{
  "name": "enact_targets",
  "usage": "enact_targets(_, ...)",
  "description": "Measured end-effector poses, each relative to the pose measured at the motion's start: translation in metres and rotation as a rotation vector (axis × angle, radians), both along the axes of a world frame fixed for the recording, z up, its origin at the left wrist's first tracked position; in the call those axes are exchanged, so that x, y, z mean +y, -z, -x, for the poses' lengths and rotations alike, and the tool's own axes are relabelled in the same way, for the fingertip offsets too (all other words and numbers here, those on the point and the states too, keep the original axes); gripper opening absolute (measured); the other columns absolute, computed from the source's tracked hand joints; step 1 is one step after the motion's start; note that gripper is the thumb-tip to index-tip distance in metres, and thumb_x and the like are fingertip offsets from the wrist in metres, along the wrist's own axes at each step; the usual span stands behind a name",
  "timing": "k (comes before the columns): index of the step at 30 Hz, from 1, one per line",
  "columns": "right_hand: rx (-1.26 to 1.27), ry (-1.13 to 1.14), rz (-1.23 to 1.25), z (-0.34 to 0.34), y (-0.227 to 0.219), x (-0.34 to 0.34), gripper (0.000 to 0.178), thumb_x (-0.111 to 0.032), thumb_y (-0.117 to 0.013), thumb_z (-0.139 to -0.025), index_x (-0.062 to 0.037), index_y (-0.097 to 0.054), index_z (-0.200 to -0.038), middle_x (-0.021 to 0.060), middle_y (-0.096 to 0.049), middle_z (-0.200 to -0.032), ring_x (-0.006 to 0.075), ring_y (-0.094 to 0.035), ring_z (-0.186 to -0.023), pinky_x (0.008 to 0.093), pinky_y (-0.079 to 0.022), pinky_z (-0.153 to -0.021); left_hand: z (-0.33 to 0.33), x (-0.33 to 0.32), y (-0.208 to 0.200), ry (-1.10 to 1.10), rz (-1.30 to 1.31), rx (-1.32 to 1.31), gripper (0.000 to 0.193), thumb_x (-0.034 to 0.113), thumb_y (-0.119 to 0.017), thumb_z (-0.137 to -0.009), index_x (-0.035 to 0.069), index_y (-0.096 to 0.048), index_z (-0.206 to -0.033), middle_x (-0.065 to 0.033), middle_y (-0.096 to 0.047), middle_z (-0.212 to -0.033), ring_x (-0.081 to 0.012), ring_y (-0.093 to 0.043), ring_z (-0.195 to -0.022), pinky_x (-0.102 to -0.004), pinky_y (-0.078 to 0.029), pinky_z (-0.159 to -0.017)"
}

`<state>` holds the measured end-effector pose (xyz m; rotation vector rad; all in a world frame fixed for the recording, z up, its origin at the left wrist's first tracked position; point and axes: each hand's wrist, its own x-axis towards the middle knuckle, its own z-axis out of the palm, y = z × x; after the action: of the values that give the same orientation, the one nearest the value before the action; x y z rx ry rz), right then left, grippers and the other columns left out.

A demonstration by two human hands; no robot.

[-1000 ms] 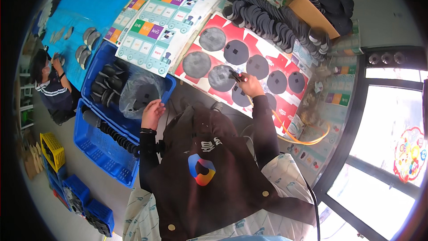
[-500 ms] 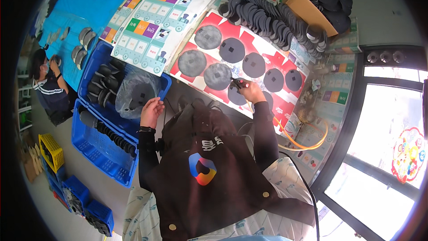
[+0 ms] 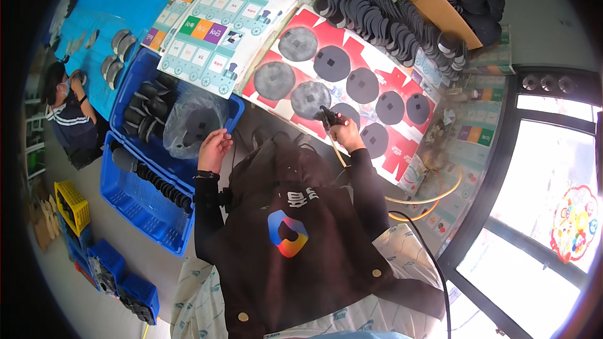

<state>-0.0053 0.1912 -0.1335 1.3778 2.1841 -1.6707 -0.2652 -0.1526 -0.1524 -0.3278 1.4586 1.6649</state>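
Spray gun (image 3: 326, 116) held over the near edge of the red-and-white tabletop (image 3: 397, 158), among dark round discs (image 3: 362, 85)

The right hand (image 3: 347, 134) wraps its fingers around the gun, just near of a grey-dusted disc (image 3: 309, 99); the left hand (image 3: 215, 145), fingers loosely curled and seemingly empty, is beside the plastic bag (image 3: 182, 122); good work here probably wants a steady nozzle height, even sweeps and the hose (image 3: 337, 152) kept off the discs

Matt discs (image 3: 331, 63), smooth plastic crate (image 3: 236, 113), crinkled clear plastic bag (image 3: 193, 127), cardboard box (image 3: 447, 16)
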Motion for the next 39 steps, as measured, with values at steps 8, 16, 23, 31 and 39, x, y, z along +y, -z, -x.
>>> enact_targets(8, -0.149, -0.09, -0.444, -0.008, 0.016, 0.009, 0.026, -0.016, -0.063, -0.075, -0.0001, -0.07, -0.095, 0.0178, -0.069, -0.074, 0.0297, -0.07, -0.071, 0.0395, -0.052, -0.067, 0.001, -0.001, 0.002, 0.019, -0.011, -0.001, 0.017, 0.019, -0.058, -0.101, 0.009, -0.066, -0.112, -0.0023, -0.067, -0.098, -0.0156, -0.066, -0.087, -0.0288, -0.052, -0.079)
enact_targets(16, -0.138, -0.226, -0.245, -0.002, -0.004, 0.011, 0.036, -0.022, -0.063, -0.082, -0.006, -0.07, -0.114, 0.0317, -0.067, -0.099, 0.0473, -0.065, -0.1, 0.0502, -0.052, -0.089, 0.004, -0.002, 0.005, 0.037, -0.006, 0.011, 0.017, 0.019, -0.057, -0.102, 0.009, -0.066, -0.113, -0.0022, -0.067, -0.098, -0.0153, -0.066, -0.088, -0.0285, -0.052, -0.078)
enact_targets(23, -0.128, -0.054, -0.487, -0.003, -0.007, 0.024, 0.028, -0.012, -0.056, -0.08, -0.0029, -0.07, -0.102, 0.0313, -0.067, -0.095, 0.049, -0.065, -0.096, 0.0542, -0.052, -0.084, 0.002, -0.002, 0.004, 0.029, -0.035, -0.007, 0.016, 0.017, -0.059, -0.101, 0.009, -0.069, -0.111, -0.0027, -0.069, -0.097, -0.0142, -0.068, -0.086, -0.0273, -0.053, -0.077)
enact_targets(31, -0.151, -0.166, -0.22, -0.001, 0.004, 0.014, 0.024, -0.02, -0.069, -0.077, -0.0024, -0.072, -0.093, 0.0184, -0.07, -0.081, 0.0342, -0.069, -0.077, 0.0431, -0.054, -0.066, -0.002, 0.0, 0.005, 0.001, -0.017, -0.018, 0.016, 0.018, -0.06, -0.101, 0.009, -0.068, -0.111, -0.0033, -0.069, -0.097, -0.0153, -0.068, -0.087, -0.0286, -0.053, -0.079)
enact_targets(39, 0.0, 0.27, -0.392, 0.038, 0.009, 0.096, 0.028, -0.022, -0.062, -0.083, -0.0029, -0.072, -0.101, 0.0249, -0.071, -0.085, 0.0413, -0.071, -0.084, 0.0456, -0.054, -0.073, -0.008, -0.004, -0.002, -0.017, -0.013, 0.009, 0.016, 0.018, -0.06, -0.1, 0.009, -0.067, -0.112, -0.0038, -0.069, -0.098, -0.0159, -0.067, -0.087, -0.03, -0.053, -0.081)
